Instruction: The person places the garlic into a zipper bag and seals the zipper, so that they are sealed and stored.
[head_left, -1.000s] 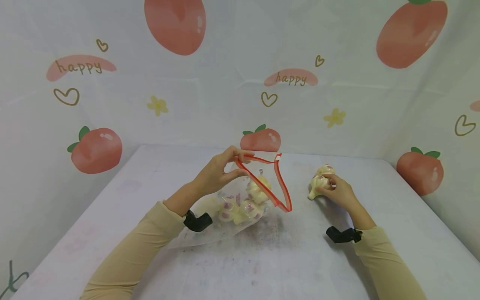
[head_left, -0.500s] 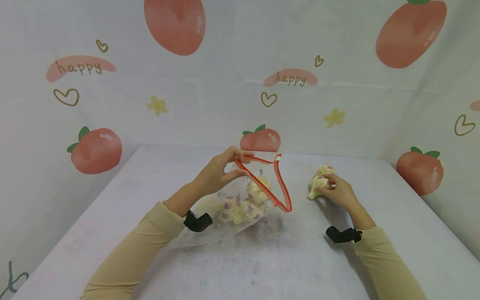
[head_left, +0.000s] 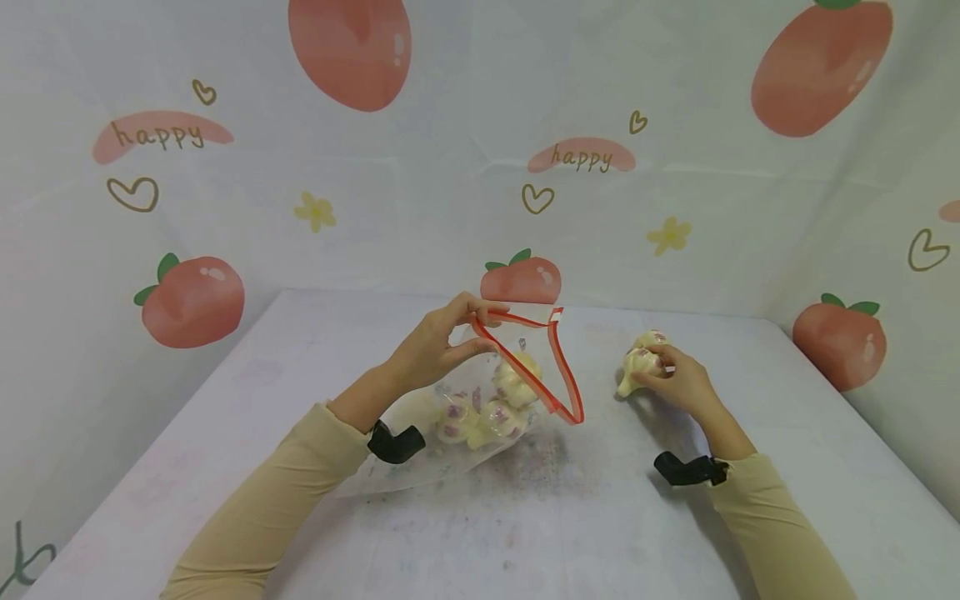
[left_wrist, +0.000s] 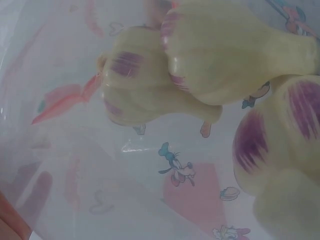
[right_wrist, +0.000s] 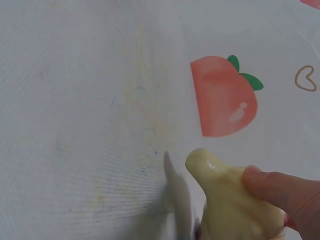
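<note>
My left hand [head_left: 438, 337] pinches the rim of a clear zip bag [head_left: 567, 379] with a red seal, and the bag's mouth gapes to the right. Inside it lie several garlic bulbs [head_left: 517, 385], pale with purple streaks; the left wrist view shows the bulbs [left_wrist: 230, 50] close up through the plastic. Farther right, my right hand [head_left: 686, 385] grips another garlic bulb [head_left: 637, 367], its stem pointing down toward me. One more garlic bulb [head_left: 651, 337] sits just behind that one, partly hidden. In the right wrist view the thumb presses on the held bulb [right_wrist: 235, 205].
A white table [head_left: 480, 542] with faint smudges lies under everything. Behind it hangs a white curtain [head_left: 420, 167] printed with peaches, hearts and flowers. Black camera mounts [head_left: 396, 443] sit on both wrists.
The right hand has shifted very slightly to the right, and the bulb in its fingers has turned a little. The left hand and the bag have stayed still.
</note>
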